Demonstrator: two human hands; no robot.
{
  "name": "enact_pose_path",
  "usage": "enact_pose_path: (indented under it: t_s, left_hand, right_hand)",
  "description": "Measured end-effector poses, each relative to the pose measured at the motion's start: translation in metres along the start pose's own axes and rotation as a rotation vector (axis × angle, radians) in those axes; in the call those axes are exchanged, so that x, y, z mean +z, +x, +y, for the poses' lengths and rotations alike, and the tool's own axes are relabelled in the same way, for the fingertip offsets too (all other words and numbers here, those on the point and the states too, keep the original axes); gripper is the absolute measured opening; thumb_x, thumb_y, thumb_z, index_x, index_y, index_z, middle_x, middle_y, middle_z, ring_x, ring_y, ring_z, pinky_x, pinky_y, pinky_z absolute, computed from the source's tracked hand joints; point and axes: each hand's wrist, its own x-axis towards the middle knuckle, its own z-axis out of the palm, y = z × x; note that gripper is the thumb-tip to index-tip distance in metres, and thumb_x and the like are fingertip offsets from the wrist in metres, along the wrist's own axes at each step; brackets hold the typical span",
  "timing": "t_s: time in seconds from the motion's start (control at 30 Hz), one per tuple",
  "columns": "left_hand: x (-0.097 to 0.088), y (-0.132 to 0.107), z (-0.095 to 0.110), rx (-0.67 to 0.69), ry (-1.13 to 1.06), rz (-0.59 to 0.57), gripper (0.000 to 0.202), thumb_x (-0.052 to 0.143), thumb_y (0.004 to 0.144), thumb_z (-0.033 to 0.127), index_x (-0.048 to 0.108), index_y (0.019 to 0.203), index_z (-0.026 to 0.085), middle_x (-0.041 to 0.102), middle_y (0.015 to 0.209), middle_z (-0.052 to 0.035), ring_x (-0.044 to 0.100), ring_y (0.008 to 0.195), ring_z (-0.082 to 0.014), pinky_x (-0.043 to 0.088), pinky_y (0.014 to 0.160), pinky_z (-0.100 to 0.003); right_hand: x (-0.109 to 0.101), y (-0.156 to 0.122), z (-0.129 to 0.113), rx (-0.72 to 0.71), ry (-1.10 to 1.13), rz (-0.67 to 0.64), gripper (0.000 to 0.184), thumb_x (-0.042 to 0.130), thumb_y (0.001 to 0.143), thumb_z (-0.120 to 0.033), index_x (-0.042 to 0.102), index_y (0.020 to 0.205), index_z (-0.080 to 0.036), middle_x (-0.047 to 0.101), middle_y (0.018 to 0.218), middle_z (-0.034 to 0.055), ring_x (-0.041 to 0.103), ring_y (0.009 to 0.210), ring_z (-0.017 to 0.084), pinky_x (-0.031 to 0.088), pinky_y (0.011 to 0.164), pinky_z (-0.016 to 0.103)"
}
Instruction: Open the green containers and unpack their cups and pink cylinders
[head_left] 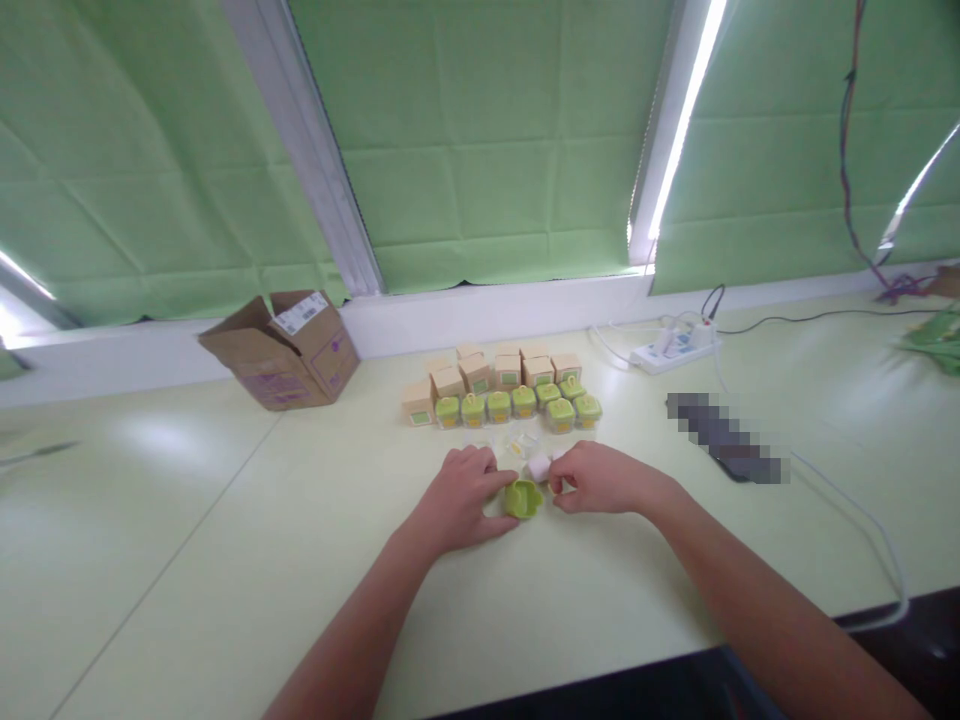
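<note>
In the head view, my left hand holds a small green lid on the table, its hollow side facing up, with thumb and index finger at its left edge. Just right of it, my right hand is closed in a pinch. Whatever lies between those fingertips is too small and hidden to name. A small white roll-like piece sits by the right fingertips. Behind it lies a clear plastic container. Farther back, several clear containers with green lids stand in rows.
Small brown boxes are lined up behind the containers. An opened cardboard carton stands at the back left. To the right are a white power strip, a blurred dark object and a white cable. Green blinds hang behind.
</note>
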Motion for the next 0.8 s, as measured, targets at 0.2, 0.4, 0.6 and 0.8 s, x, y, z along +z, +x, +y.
enact_pose_path:
  t_s: [0.2, 0.4, 0.6, 0.8]
  left_hand:
    - [0.0, 0.0, 0.001, -0.007, 0.015, -0.002, 0.035, 0.069, 0.07, 0.042, 0.063, 0.1, 0.024, 0.05, 0.089, -0.0045, 0.046, 0.084, -0.0208, 0.034, 0.075, -0.033]
    - [0.0, 0.0, 0.001, 0.009, 0.005, -0.01, 0.032, 0.069, 0.071, 0.04, 0.063, 0.099, 0.024, 0.051, 0.088, -0.0048, 0.047, 0.084, -0.0209, 0.035, 0.074, -0.032]
    - [-0.002, -0.001, -0.001, 0.037, -0.014, -0.023, 0.037, 0.07, 0.07, 0.043, 0.063, 0.1, 0.023, 0.052, 0.09, -0.0052, 0.048, 0.086, -0.0215, 0.037, 0.076, -0.032]
    - [-0.01, -0.002, -0.008, 0.009, -0.026, 0.027, 0.037, 0.064, 0.077, 0.045, 0.06, 0.105, 0.022, 0.054, 0.09, -0.0057, 0.049, 0.084, -0.0205, 0.038, 0.075, -0.032]
  right_hand:
    - [0.005, 0.003, -0.003, 0.064, -0.063, -0.051, 0.014, 0.06, 0.071, -0.023, 0.072, 0.077, -0.021, 0.07, 0.074, 0.0042, 0.06, 0.068, 0.019, 0.033, 0.058, 0.026]
    - [0.005, 0.003, -0.003, 0.038, 0.014, -0.024, 0.012, 0.068, 0.069, -0.029, 0.073, 0.076, -0.021, 0.068, 0.07, 0.0034, 0.058, 0.065, 0.017, 0.033, 0.056, 0.025]
    - [0.003, 0.002, 0.0, -0.027, 0.128, -0.023, 0.015, 0.067, 0.071, -0.034, 0.072, 0.075, -0.02, 0.063, 0.064, 0.0001, 0.053, 0.059, 0.013, 0.032, 0.054, 0.022]
    - [0.002, 0.002, 0.002, -0.037, 0.149, -0.002, 0.016, 0.067, 0.072, -0.033, 0.071, 0.076, -0.019, 0.063, 0.067, 0.0001, 0.052, 0.061, 0.012, 0.032, 0.056, 0.021]
